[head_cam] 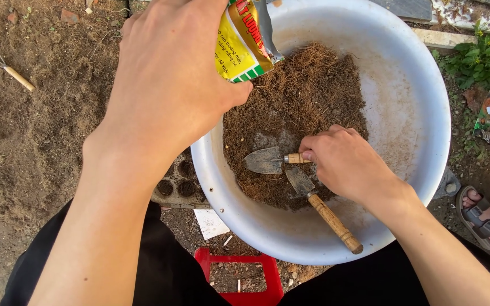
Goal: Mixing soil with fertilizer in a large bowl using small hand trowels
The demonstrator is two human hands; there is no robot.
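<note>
Basin (426, 85) check | my left hand (171, 85) clamped on yellow bag (239, 39) over its rim | right hand (347, 164) gripping small trowel (265, 160) in the coir (307, 96) | second trowel (321, 207) lying beside it

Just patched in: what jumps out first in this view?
A big white basin fills the middle, with brown fibrous soil mix heaped inside. The left hand holds a yellow and green packet tilted over its upper edge. The right hand grips a small trowel in the mix, beside a second wooden-handled trowel.
</note>
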